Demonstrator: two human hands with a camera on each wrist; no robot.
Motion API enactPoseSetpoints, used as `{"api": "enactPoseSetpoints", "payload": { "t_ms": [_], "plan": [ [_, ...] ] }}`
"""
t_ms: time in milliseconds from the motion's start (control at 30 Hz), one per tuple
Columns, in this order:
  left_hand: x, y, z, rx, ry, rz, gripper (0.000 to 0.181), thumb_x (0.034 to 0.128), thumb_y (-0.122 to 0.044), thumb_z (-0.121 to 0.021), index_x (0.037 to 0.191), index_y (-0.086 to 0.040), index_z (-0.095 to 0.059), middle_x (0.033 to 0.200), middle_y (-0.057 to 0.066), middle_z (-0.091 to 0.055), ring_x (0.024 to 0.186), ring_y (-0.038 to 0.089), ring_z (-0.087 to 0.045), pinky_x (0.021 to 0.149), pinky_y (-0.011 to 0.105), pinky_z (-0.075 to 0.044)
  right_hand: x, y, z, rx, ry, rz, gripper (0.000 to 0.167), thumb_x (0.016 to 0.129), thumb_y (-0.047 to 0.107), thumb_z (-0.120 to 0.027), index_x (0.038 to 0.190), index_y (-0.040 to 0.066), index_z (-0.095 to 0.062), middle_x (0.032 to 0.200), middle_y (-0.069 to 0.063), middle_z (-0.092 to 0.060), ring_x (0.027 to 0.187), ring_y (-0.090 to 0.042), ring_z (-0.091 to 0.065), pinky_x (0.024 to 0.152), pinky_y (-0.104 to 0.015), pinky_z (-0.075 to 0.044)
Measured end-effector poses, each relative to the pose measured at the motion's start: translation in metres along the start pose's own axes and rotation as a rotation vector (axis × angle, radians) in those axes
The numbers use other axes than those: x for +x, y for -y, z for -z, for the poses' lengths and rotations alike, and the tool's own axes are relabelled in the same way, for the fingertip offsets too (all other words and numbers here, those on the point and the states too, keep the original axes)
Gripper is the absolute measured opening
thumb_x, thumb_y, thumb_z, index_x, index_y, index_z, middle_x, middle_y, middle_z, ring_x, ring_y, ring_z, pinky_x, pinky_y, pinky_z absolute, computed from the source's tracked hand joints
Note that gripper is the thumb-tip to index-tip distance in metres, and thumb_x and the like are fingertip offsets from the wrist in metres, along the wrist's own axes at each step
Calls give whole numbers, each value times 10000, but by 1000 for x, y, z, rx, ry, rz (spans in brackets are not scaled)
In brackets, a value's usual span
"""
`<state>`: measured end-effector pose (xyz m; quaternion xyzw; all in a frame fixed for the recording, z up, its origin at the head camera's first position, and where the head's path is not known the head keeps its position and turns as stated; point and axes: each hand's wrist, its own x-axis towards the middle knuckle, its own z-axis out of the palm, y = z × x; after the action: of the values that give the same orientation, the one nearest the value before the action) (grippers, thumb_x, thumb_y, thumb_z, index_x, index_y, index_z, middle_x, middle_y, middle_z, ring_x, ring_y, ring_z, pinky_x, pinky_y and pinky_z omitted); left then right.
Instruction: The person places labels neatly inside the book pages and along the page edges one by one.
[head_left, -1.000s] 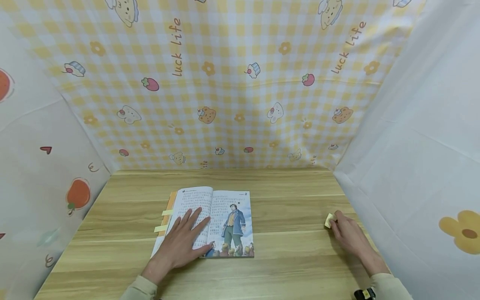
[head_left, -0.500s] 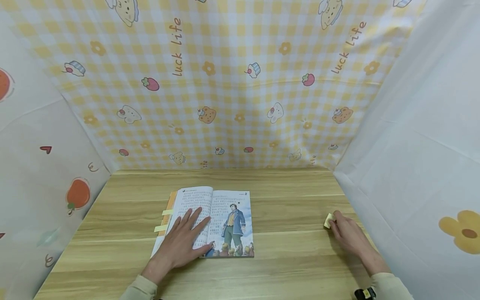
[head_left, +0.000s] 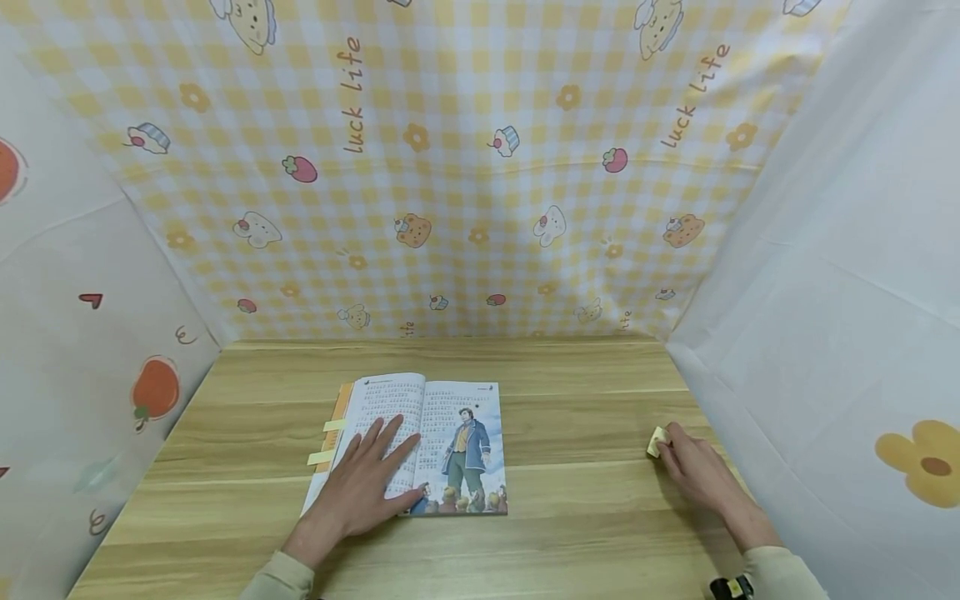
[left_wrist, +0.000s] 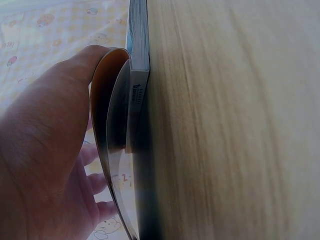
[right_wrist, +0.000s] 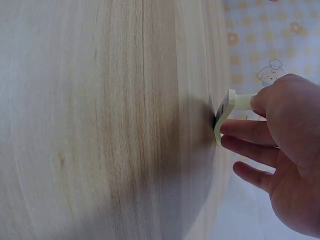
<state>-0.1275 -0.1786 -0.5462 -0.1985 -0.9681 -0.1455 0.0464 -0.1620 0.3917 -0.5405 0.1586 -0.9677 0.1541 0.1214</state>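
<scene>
Wood-grain table (head_left: pixel 585 467), open illustrated book (head_left: pixel 441 433) lying on it

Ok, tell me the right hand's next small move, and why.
Probably lift the pale yellow paper slightly toward the open book: the right hand pinches it low by the table, and two similar yellow tabs stick out at the book's left edge, while the left hand rests on the book.

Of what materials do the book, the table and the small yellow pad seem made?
Book: printed paper, fairly smooth; layered page edges show.
Table: wood or wood-effect laminate, slight sheen; streaked grain leaves both open.
Pad: probably paper, matte; its pale sheet bends.
</scene>
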Motion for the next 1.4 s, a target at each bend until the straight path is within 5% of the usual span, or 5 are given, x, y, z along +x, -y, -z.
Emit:
{"api": "enactPoseSetpoints", "payload": {
  "t_ms": [1400],
  "plan": [
    [-1,0,-3,-11,-37,-15,805,1013,-651,-749,1662,-204,-585,1822,195,-405,1676,529,-389,1304,780,-382,4,-2,12,126,146,-19,257,1148,72,-617,951,139,-466,703,75,-371,584,5,-255,530,-207,-277]
  ]
}}
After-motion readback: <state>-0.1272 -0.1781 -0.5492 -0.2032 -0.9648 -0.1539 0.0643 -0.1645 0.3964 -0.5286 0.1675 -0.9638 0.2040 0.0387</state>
